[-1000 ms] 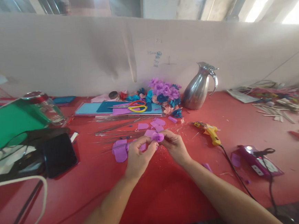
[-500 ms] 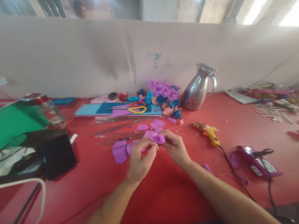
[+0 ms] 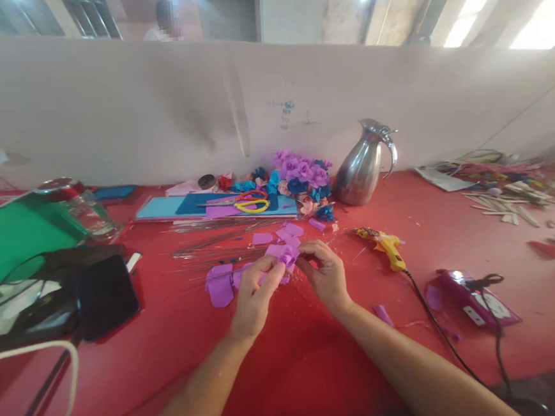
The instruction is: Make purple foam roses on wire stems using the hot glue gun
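Observation:
Between my two hands is a small purple paper flower (image 3: 288, 256) with curled petals. My left hand (image 3: 255, 293) is closed, thumb and fingers pinching the flower from the left and below. My right hand (image 3: 327, 273) has its thumb and fingertips pressed together at the flower's right edge, seemingly on a petal. Cut purple paper pieces (image 3: 221, 286) lie left of my left hand, and more lie just beyond the flower. Thin wires (image 3: 203, 246) are spread on the red table (image 3: 290, 367) behind them.
A yellow glue gun (image 3: 390, 250) lies to the right, its cord running past a magenta box (image 3: 477, 298). Scissors (image 3: 252, 201) rest on coloured sheets (image 3: 157, 208). Finished paper flowers (image 3: 301, 171) stand beside a metal jug (image 3: 361, 166). A phone (image 3: 106, 297) and glass jar (image 3: 83, 210) are left.
The flower has tipped and moved slightly left with my left hand. My right hand's fingers have shifted on its right side. The whole view has moved slightly.

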The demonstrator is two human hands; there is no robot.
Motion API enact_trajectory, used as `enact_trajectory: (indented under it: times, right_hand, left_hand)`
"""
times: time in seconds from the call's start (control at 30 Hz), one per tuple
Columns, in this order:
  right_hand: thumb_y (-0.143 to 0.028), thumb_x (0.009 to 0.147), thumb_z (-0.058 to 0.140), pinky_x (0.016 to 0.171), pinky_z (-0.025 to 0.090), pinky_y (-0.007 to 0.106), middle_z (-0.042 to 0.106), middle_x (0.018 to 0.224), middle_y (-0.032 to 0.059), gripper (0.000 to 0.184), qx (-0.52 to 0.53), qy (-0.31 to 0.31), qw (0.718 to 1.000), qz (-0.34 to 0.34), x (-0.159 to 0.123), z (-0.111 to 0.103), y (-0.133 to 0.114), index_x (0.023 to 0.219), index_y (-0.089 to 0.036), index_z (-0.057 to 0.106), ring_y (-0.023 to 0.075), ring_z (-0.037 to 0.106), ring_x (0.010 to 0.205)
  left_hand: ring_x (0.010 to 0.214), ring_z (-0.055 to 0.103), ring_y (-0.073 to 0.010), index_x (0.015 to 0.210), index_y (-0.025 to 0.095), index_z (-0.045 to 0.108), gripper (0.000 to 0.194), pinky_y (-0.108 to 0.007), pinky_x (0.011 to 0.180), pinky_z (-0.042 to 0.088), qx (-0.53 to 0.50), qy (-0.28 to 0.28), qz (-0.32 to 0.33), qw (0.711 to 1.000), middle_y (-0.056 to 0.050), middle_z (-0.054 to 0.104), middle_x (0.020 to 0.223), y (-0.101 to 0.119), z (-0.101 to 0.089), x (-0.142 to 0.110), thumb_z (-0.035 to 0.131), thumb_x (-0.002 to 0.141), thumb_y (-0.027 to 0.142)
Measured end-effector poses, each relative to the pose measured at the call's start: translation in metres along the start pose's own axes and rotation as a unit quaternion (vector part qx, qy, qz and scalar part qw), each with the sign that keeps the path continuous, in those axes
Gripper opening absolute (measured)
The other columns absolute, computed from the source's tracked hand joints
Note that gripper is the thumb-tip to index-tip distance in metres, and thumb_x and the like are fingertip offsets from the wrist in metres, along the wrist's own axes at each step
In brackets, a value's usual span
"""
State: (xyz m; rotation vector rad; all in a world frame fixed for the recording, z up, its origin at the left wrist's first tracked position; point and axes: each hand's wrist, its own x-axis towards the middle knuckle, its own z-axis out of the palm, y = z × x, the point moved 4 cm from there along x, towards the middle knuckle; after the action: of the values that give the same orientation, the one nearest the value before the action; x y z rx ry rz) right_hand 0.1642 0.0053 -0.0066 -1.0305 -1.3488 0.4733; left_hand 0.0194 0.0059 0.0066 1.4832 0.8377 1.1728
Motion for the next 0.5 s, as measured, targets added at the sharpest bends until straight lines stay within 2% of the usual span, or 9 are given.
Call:
enact_trajectory:
  times: [0.23, 0.4, 0.5]
  right_hand:
    - [-0.016, 0.077, 0.064, 0.063, 0.047, 0.028, 0.064, 0.075, 0.0018, 0.008, -0.023, 0.007, 1.000, 0.002, 0.000, 0.000, -0.003, 0.077, -0.023, 0.068, 0.0157, 0.058, 0.070]
    - [-0.018, 0.076, 0.067, 0.064, 0.047, 0.027, 0.063, 0.075, 0.0012, 0.003, -0.001, 0.001, 0.999, 0.035, -0.001, 0.002, 0.004, 0.076, -0.021, 0.067, 0.0147, 0.058, 0.068]
    - [-0.019, 0.076, 0.067, 0.065, 0.047, 0.027, 0.062, 0.074, 0.0012, 0.002, 0.015, -0.003, 0.999, 0.050, -0.001, 0.003, 0.007, 0.076, -0.021, 0.066, 0.0148, 0.058, 0.069]
  left_hand:
    - [0.067, 0.054, -0.0159, 0.071, 0.017, 0.062, 0.016, -0.029, 0.065, 0.044, -0.019, 0.023, -0.018, 0.999, -0.003, 0.060, 0.068, -0.006, -0.004, 0.003, 0.057, 0.081, 0.029]
    - [0.061, 0.053, -0.0146, 0.064, 0.017, 0.060, 0.021, -0.029, 0.060, 0.042, -0.020, 0.037, -0.043, 0.998, -0.002, 0.058, 0.062, -0.007, -0.008, 0.005, 0.055, 0.081, 0.028]
    - [0.061, 0.052, -0.0146, 0.062, 0.017, 0.060, 0.022, -0.029, 0.059, 0.042, -0.005, 0.051, -0.027, 0.998, -0.002, 0.057, 0.061, -0.004, -0.010, 0.006, 0.055, 0.081, 0.027]
